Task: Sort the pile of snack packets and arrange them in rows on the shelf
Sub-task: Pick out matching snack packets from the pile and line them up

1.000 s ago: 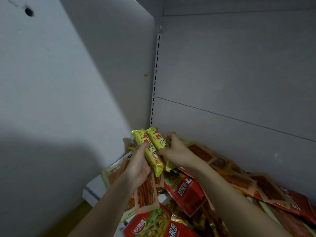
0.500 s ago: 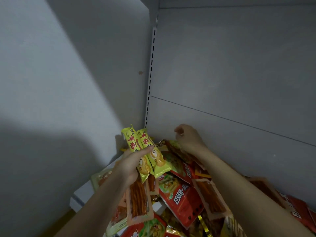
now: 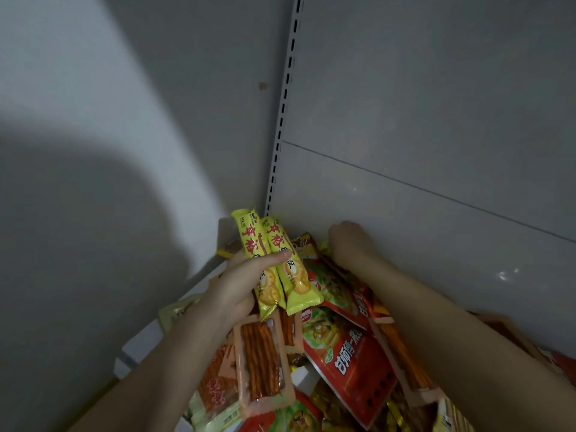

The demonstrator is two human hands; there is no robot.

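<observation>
the left hand (image 3: 240,285) is raised above the pile, with the forearm coming up from the lower left edge of the view. its fingers are curled round two yellow packets (image 3: 274,266), and the thumb lies across their front sides. the two packets stand almost upright, side by side and touching, with the top ends leaning a little to the left. in the same hand, lower down, hangs an orange packet (image 3: 260,360) with a clear window that shows long red-brown sticks; its top end is hidden behind the yellow packets and the palm.

the right hand (image 3: 349,238) is stretched forward to the far end of the pile, close to the back panel (image 3: 420,120) of the shelf. only the back of the hand and the wrist can be seen; the fingers point down into the packets, so it cannot be told whether they hold something. the right forearm crosses the view from the lower right corner. the two hands are apart, the left one nearer to the camera.

under both arms lies the pile of snack packets (image 3: 336,338), mixed and overlapping: red bags with green pictures, more orange stick packets, some golden wrappers. the pile rests on the white shelf board (image 3: 146,341), whose bare edge shows at the left. a slotted upright strip (image 3: 282,120) runs in the corner, beside the grey side wall (image 3: 124,120).
</observation>
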